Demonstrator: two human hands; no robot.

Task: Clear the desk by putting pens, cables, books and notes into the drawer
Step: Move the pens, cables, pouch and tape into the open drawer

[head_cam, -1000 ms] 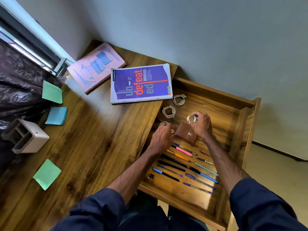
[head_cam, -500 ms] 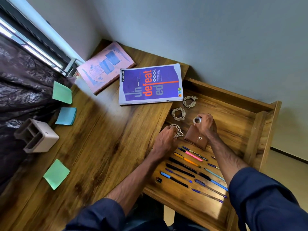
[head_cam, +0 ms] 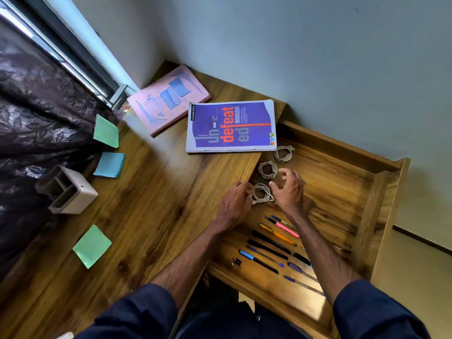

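While beside desk edge [head_cam: 245, 168], cable coil [head_cam: 261, 186].

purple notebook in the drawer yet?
No, the purple notebook lies on the desk beside the pink book, outside the drawer.

Soft daylight from the window [head_cam: 61, 52] at left, wide-angle edge warping, slight motion blur.

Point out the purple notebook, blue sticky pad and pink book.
purple notebook [head_cam: 220, 123]: head view, middle of cover.
blue sticky pad [head_cam: 109, 165]: head view, centre of top sheet.
pink book [head_cam: 168, 99]: head view, middle of cover.
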